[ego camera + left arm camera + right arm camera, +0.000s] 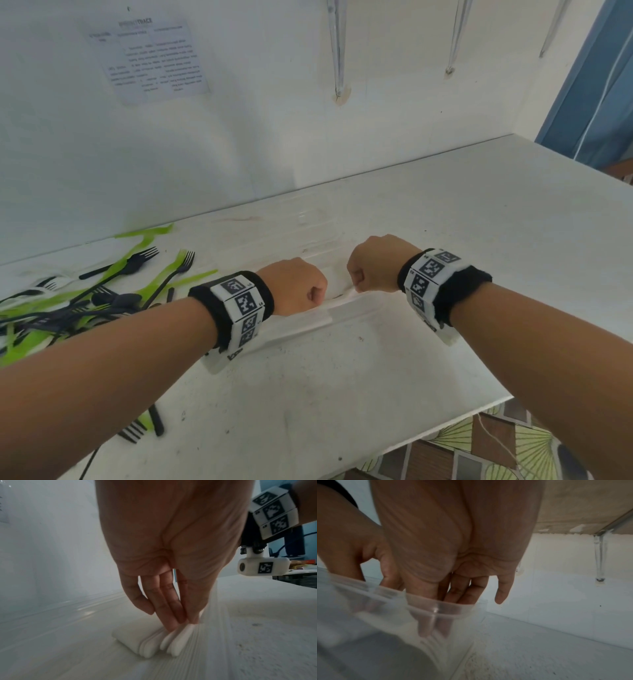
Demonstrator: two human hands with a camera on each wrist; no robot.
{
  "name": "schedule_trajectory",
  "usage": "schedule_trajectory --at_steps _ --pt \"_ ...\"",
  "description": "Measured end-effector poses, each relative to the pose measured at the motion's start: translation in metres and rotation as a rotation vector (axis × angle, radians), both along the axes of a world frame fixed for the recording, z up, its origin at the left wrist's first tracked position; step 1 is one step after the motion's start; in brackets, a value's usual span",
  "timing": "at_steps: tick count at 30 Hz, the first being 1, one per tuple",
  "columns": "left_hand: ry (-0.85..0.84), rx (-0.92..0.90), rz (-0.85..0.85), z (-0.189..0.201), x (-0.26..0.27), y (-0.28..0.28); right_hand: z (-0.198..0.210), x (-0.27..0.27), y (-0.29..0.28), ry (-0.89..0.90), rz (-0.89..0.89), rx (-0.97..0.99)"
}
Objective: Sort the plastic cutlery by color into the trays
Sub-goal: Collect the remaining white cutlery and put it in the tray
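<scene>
Both hands reach down into a clear tray (301,323) that sits mid-table, its long side running from about 7 o'clock to 1 o'clock across the white table (445,240); the left hand (291,286) has its fingers (164,605) held straight and close together, tips pressing a stack of white cutlery handles (154,642) on the tray floor; the right hand (376,263) is beside it at 3 o'clock, fingers (464,592) extended down past the tray's near rim (436,607), and whether they pinch anything behind the cloudy wall I cannot tell. The unsorted pile of green and black cutlery (85,301) lies at 9 o'clock from the tray, near the wall, well apart from both hands; a few black forks (137,431) rest at 7 o'clock by the table's front edge. From 2 to 4 o'clock the tabletop runs bare to its right edge; the wall (239,137) closes the far side at 12 o'clock, just behind the tray.
</scene>
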State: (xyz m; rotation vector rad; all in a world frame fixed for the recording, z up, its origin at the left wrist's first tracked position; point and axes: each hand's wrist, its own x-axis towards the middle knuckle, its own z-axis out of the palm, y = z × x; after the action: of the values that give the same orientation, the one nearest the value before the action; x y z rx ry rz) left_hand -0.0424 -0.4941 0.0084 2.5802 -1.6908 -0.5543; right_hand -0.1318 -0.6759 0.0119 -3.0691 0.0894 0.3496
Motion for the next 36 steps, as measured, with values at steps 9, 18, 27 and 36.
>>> schedule_trajectory --at_steps 9,18,27,36 --pt "-0.137 0.04 0.008 -0.002 -0.002 0.001 -0.008 0.003 0.004 0.023 0.001 0.003" --pt "-0.163 0.064 0.003 -0.008 0.0 -0.002 -0.005 0.01 0.006 0.06 0.02 -0.034" --pt "-0.207 0.112 0.024 -0.004 0.001 -0.006 -0.016 0.009 0.006 -0.035 -0.037 -0.052" --pt "-0.14 0.129 0.058 0.002 0.0 -0.008 -0.006 0.008 0.009 -0.059 -0.048 -0.053"
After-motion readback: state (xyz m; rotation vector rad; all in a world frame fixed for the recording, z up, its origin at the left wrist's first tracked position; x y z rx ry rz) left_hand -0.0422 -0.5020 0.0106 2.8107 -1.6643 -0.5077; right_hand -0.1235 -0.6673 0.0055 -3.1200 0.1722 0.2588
